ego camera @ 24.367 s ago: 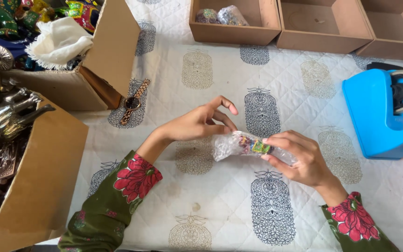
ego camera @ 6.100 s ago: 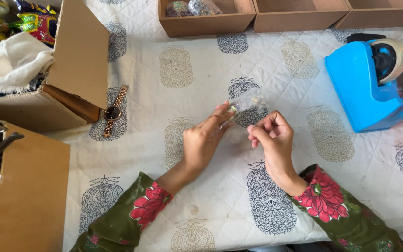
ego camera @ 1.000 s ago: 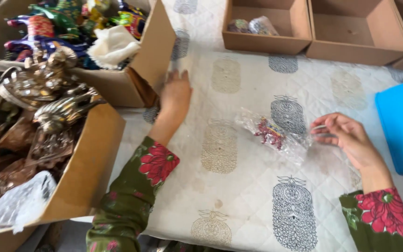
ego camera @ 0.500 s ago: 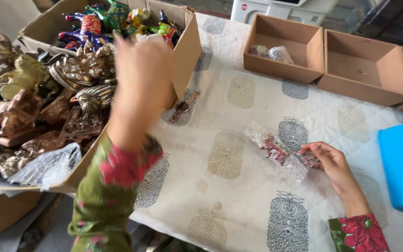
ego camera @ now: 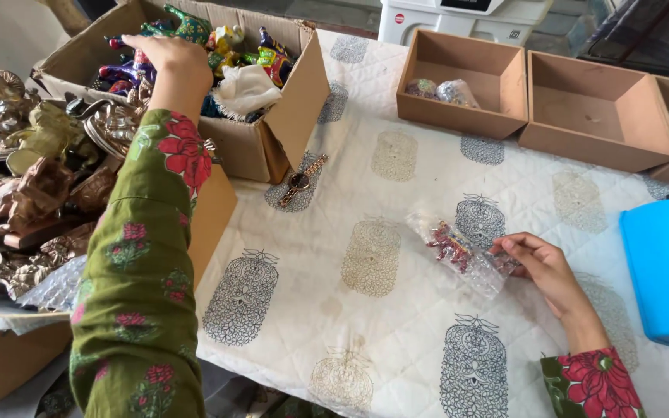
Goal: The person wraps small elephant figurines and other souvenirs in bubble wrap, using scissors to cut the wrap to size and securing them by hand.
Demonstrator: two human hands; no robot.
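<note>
My left hand (ego camera: 170, 62) reaches into an open cardboard box (ego camera: 276, 135) at the far left, its fingers down among several brightly painted animal figurines (ego camera: 195, 27); whether it grips one is hidden. My right hand (ego camera: 545, 267) rests on the quilted tablecloth and pinches the end of a clear bubble-wrap packet (ego camera: 458, 248) with a small red figurine inside, lying flat on the cloth.
A second box of metal figurines (ego camera: 29, 186) stands at the left edge. A wristwatch (ego camera: 301, 179) lies beside the first box. Three shallow brown trays (ego camera: 598, 101) line the far side, one holding wrapped items (ego camera: 439, 90). A blue tape dispenser (ego camera: 663, 271) sits at right.
My left hand has swung from the table near the watch up and into the box of painted figurines. The right hand stays on the wrapped packet. The camera has turned left.
</note>
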